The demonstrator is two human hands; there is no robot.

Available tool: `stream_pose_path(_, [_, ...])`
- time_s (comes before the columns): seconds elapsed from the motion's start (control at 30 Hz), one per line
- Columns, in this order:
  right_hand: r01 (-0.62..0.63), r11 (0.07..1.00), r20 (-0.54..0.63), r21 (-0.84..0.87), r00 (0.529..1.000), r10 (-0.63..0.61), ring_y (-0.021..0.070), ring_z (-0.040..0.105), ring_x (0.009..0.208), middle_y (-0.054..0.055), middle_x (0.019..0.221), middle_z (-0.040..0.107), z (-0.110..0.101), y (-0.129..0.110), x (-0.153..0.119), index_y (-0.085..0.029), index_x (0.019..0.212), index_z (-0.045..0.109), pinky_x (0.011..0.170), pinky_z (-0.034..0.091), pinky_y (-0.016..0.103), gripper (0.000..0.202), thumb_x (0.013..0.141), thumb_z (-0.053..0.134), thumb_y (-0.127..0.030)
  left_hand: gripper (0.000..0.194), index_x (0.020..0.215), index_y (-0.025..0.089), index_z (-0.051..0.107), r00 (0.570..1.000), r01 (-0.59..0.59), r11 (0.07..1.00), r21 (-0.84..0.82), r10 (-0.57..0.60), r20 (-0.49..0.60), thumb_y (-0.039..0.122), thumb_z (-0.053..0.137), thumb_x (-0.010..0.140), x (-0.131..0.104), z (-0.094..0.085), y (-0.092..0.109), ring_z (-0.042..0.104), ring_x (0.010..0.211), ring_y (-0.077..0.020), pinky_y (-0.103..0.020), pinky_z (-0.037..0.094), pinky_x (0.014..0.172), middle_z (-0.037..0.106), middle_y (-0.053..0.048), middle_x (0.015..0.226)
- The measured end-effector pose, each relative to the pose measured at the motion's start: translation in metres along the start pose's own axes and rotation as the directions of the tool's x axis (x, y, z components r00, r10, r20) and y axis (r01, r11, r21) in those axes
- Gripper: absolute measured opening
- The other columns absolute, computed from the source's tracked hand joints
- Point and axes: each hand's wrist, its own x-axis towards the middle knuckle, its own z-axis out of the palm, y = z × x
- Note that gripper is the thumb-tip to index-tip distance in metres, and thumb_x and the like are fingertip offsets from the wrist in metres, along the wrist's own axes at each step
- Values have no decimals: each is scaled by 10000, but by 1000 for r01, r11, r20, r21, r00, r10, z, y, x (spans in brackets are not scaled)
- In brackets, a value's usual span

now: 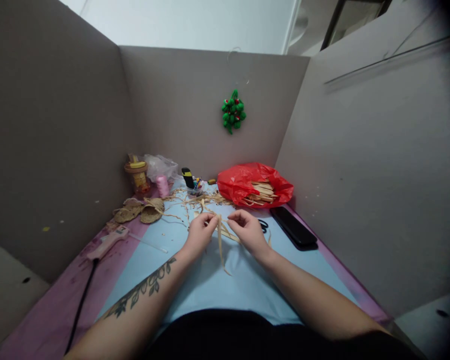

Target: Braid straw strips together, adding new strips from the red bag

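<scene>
Strips of pale dried straw hang down between my two hands above the blue table cover. My left hand pinches the straw strips between thumb and fingers. Just to its right, my right hand is closed in a pinch on a thin piece of the same straw. The fingertips of the two hands are a small gap apart. Behind and below them lie more loose strips, and black scissor handles show beside my right hand.
A red plastic bag of straw stands at the back right, a black phone in front. At left are woven pieces, a glue gun with its cord, a pink spool and a jar. Grey panels enclose the table.
</scene>
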Motion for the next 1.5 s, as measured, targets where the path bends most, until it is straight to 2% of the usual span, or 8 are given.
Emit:
stream_pose_path(0.3, [283, 922, 17, -262, 957, -289, 125, 502, 588, 1, 632, 556, 7, -5, -18, -199, 693, 535, 595, 416, 255, 121, 776, 552, -285, 222, 643, 146, 540, 999, -6, 999, -34, 7, 32, 336, 507, 753, 1, 3, -6, 454, 580, -100, -213, 367, 563, 513, 20, 600])
stream_pose_path(0.47, [551, 752, 223, -362, 834, -504, 154, 524, 652, 37, 665, 588, 11, 11, -20, -202, 736, 561, 647, 412, 281, 125, 820, 469, -187, 230, 622, 136, 534, 987, 104, 976, -192, -77, 144, 347, 546, 714, 3, 4, -8, 467, 545, -94, -211, 375, 543, 533, 12, 576])
stream_pose_path(0.67, [700, 531, 422, -477, 712, -561, 156, 479, 611, 41, 624, 545, 16, 10, -18, -193, 727, 569, 612, 368, 276, 245, 861, 368, -154, 208, 612, 130, 541, 955, 262, 923, -281, -206, 214, 327, 603, 639, 4, 5, -12, 433, 456, -76, -198, 329, 455, 500, 32, 500])
stream_pose_path(0.8, [709, 475, 457, -521, 702, -547, 162, 488, 643, 51, 636, 558, 18, 7, -16, -185, 753, 587, 619, 360, 279, 268, 874, 351, -147, 272, 600, 137, 505, 937, 316, 881, -353, -231, 263, 381, 622, 627, 4, 7, -15, 406, 434, -65, -193, 308, 441, 470, 44, 476])
stream_pose_path(1.07, [529, 790, 225, -310, 848, -479, 173, 546, 774, 57, 823, 628, 9, 8, -14, -207, 916, 580, 700, 423, 305, 134, 807, 516, -251, 381, 591, 145, 462, 946, 274, 885, -378, -177, 270, 500, 568, 683, 6, 6, -10, 388, 460, -62, -199, 335, 480, 441, 44, 510])
stream_pose_path(1.2, [205, 972, 91, -114, 977, -195, 160, 563, 732, 48, 820, 606, 14, 9, -9, -190, 864, 541, 604, 435, 272, 161, 756, 575, -305, 333, 641, 142, 489, 974, 171, 943, -287, -118, 193, 460, 523, 732, 6, 7, -11, 434, 519, -80, -209, 374, 536, 476, 31, 557])
stream_pose_path(1.33, [-129, 977, 214, 170, 973, 91, 123, 548, 561, -10, 639, 590, 18, 9, -3, -182, 816, 532, 533, 425, 246, 240, 696, 625, -368, 247, 630, 145, 504, 991, 65, 989, -134, -48, 123, 360, 510, 751, 2, 8, -8, 446, 535, -91, -206, 354, 529, 490, 27, 553])
stream_pose_path(1.5, [-223, 951, 223, 215, 959, 175, 81, 435, 422, -41, 474, 513, 14, 9, 1, -153, 660, 559, 437, 334, 212, 257, 661, 646, -395, 169, 684, 149, 540, 996, 3, 998, -62, 3, 92, 304, 512, 743, 1, 7, -8, 474, 557, -95, -204, 359, 533, 532, 20, 602])
